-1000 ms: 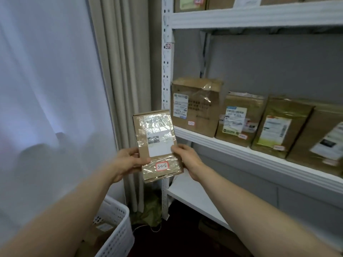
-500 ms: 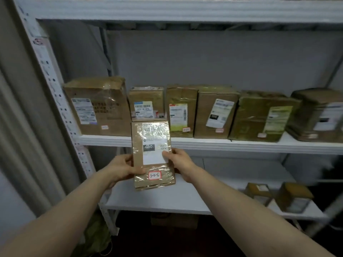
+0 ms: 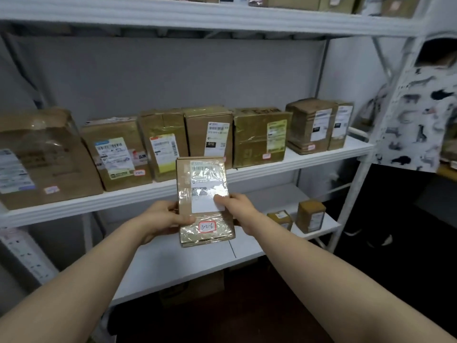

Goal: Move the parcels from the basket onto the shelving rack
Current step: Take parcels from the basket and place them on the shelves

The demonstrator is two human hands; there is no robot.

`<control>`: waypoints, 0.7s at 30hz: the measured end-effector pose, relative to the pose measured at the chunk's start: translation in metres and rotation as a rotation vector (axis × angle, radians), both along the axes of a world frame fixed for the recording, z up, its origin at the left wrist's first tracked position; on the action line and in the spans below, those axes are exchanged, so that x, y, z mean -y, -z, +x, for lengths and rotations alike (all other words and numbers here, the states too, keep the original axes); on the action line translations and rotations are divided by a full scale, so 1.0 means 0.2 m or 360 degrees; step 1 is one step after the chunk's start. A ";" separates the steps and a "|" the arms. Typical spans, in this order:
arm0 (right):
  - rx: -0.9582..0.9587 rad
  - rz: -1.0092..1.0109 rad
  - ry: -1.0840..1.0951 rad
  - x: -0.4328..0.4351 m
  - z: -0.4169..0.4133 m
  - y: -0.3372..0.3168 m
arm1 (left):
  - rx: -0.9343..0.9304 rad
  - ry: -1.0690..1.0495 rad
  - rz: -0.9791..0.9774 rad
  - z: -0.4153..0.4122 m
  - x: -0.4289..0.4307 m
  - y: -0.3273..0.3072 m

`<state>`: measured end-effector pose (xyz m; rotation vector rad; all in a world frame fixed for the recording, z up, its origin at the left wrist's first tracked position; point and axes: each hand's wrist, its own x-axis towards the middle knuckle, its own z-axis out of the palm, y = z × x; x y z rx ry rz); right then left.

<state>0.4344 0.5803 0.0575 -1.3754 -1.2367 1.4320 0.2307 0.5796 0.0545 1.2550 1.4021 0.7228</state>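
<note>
Here's the white shelving rack, filling the whole view, three levels showing. The middle shelf carries a row of brown taped cartons, standing side by side with their shipping labels facing out. The biggest carton sits at the far left end, and the last pair stands near the right post. More boxes peek over the top shelf's edge, though only their bottoms show. Off to the right, past the rack's post, hangs a pale animal-print fabric; what it belongs to, I cannot tell.

Now the one that matters: the parcel, a flat brown box wrapped in shiny clear tape. It is up in the air in front of the rack, held upright, its top edge overlapping the front lip of the middle shelf and its bottom edge above the lower shelf. It is not resting on either level.

Both hands are on it. The left hand grips the left edge, thumb across the front face. The right hand grips the right edge, thumb pressing on the white shipping label. Both forearms reach in from the bottom corners.

Down on the lower shelf, to the right, two small boxes stand close together, well apart from the held parcel.

And the smallest detail: a red-bordered sticker near the parcel's bottom, handwritten 3-2-6.
</note>
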 end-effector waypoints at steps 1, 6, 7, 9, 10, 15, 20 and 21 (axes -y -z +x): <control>-0.0002 0.0004 0.0029 0.01 0.02 0.00 | 0.0013 0.0006 0.0002 0.03 0.00 -0.01; 0.0012 -0.0022 0.0134 0.06 0.13 0.02 | 0.0033 0.0000 0.0010 0.15 -0.01 -0.01; 0.0002 -0.0039 0.0148 0.07 0.15 0.03 | 0.0021 0.0009 0.0014 0.17 -0.01 -0.01; -0.0015 -0.0071 0.0175 0.08 0.19 0.06 | 0.0000 0.0055 0.0026 0.20 -0.02 0.00; -0.0011 -0.0087 0.0183 0.09 0.21 0.07 | 0.0001 0.0084 0.0024 0.22 -0.02 0.01; 0.0110 -0.0191 0.0157 0.14 0.33 0.15 | -0.0041 0.0195 -0.0026 0.33 -0.02 0.06; 0.0106 -0.0100 0.0203 0.08 0.55 0.15 | -0.0201 0.0300 0.0009 0.51 -0.03 0.02; 0.0038 -0.0042 0.0235 0.06 0.61 0.14 | -0.0251 0.0329 0.0011 0.57 -0.04 0.01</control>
